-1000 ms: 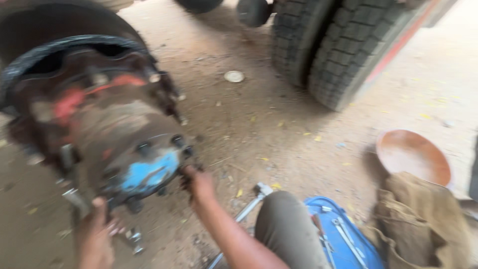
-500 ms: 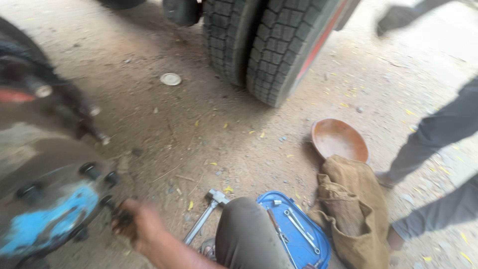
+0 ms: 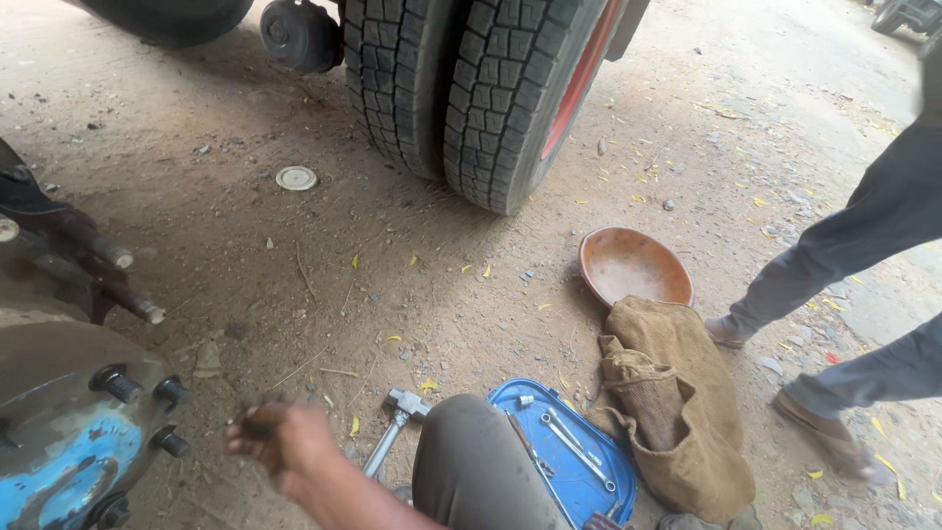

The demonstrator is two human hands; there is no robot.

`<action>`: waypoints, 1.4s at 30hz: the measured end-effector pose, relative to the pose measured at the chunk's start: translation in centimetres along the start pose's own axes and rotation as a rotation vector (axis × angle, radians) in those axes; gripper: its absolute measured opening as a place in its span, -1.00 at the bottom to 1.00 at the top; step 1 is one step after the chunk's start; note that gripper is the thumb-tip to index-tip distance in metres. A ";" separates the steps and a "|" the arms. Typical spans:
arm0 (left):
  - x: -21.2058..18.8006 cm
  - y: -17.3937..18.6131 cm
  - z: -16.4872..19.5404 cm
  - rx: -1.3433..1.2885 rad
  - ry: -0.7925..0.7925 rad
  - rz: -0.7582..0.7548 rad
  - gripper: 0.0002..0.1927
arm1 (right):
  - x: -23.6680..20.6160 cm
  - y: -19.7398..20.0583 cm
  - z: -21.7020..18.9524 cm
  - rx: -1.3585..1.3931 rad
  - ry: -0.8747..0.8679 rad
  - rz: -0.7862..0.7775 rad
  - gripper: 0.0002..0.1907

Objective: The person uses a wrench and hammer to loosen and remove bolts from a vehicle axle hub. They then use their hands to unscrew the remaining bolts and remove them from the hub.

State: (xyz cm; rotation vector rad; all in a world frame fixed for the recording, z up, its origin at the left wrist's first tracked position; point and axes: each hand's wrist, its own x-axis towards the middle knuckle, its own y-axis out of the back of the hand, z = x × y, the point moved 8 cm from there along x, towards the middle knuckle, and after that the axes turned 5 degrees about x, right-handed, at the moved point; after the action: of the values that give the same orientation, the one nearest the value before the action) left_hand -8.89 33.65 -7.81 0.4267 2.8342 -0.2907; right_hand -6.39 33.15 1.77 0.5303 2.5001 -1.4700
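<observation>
Hovering over the dirt ground (image 3: 294, 265) just right of the wheel hub (image 3: 69, 432): right hand (image 3: 280, 442), motion-blurred, fingers curled around something small and dark; cannot tell what it is or how tight the grip is. Left hand out of view. Hub sits at the lower-left edge, blue cap, dark studs (image 3: 137, 388) sticking out toward the hand. Hammer (image 3: 392, 427) lies on the ground between hand and knee (image 3: 481, 461). Blue tray (image 3: 603, 491) with wrenches (image 3: 574, 447) beside the knee, brown sack (image 3: 672, 402) touching its right side, rusty bowl (image 3: 633, 267) just beyond. Dual tyres (image 3: 471, 88) at the far edge. Another person's legs (image 3: 854, 294) at right.
</observation>
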 end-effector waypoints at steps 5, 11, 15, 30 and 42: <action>1.4 -1.6 -1.0 0.031 0.051 0.059 -0.76 | -2.0 -1.0 -7.6 -0.152 0.092 -0.138 -0.71; 0.4 -10.6 0.4 0.509 -0.028 0.009 -0.72 | -5.0 4.0 -20.6 -0.524 0.306 -0.132 -0.58; -1.4 -15.6 1.2 1.489 0.061 -0.085 -0.68 | -5.3 17.2 -26.9 -0.694 0.299 0.107 -0.58; -6.2 -21.8 1.1 2.178 0.600 -0.160 -0.69 | -12.9 50.9 -18.3 -1.919 -0.245 0.666 -0.70; -8.1 -29.3 5.1 2.788 -0.327 -0.017 -0.11 | -10.1 47.0 -23.3 -1.586 -0.140 0.659 -0.65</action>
State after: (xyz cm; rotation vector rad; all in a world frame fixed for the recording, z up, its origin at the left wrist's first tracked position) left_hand -9.40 2.91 -5.73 0.4253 0.1595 -3.1303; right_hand 21.95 72.20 -21.17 0.6717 2.1364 0.7223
